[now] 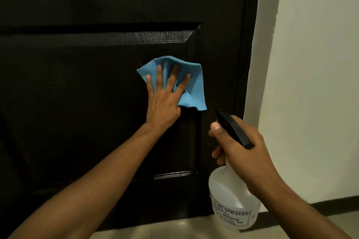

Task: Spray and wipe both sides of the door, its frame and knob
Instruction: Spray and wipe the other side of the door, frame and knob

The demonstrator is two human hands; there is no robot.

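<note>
Dark door, left hand pressing cloth

A pale wall stands right of the dark woodwork, with a dark skirting strip above the tiled floor.

Glossy dark door; soft cloth; translucent plastic bottle

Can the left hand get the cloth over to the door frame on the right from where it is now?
Probably yes. The left hand presses the blue cloth flat on the door, and nothing lies between it and the frame. The right hand holds the spray bottle lower down.
</note>
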